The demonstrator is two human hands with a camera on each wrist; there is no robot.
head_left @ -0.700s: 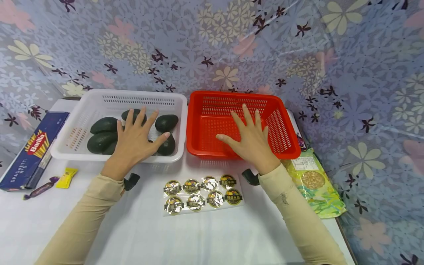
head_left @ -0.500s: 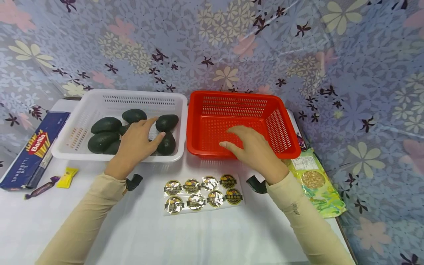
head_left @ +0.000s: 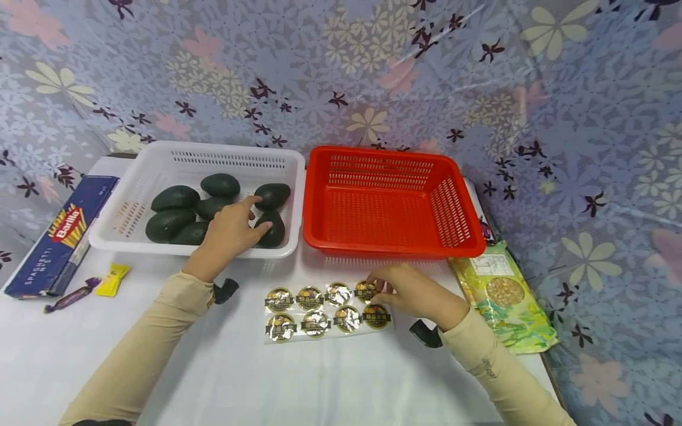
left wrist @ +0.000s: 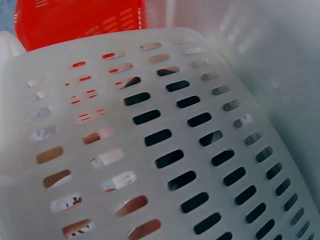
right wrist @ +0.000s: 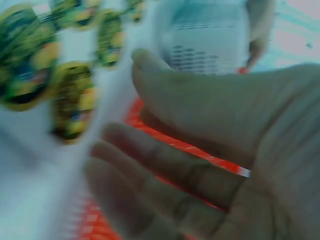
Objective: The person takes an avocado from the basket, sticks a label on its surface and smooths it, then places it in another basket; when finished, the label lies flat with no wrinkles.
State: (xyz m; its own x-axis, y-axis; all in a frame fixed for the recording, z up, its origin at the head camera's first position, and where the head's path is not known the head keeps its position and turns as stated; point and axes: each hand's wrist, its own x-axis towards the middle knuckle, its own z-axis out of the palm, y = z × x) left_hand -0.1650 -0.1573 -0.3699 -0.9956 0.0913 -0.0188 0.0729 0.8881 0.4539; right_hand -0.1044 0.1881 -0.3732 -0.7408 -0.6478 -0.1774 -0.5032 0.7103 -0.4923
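Observation:
In the head view, my left hand (head_left: 230,235) reaches over the front rim of the white basket (head_left: 128,245), thumb and forefinger spread apart. Its thumb overlaps a dark green avocado (head_left: 274,232), and the forefinger tip is right at another avocado (head_left: 273,195). The left wrist view shows the basket's slotted wall (left wrist: 112,165), with dark shapes behind the slots and the hand mostly hidden. My right hand (head_left: 421,296) is at the right end of a sheet of round gold-and-black stickers (head_left: 346,319). In the right wrist view, its thumb and fingers (right wrist: 170,185) stand apart with nothing between them.
Right of the white basket stands a red basket (head_left: 373,219). Several more avocados (head_left: 170,225) lie left in the white one. A blue spaghetti box (head_left: 58,242) and two wrapped candies (head_left: 113,280) sit far left; a green-yellow bag (head_left: 503,296) lies at the right table edge.
My right hand has come down from above the red basket to the sticker sheet, fingers drawing in. My left hand has moved right and its spread fingers have bent toward the right-hand avocados.

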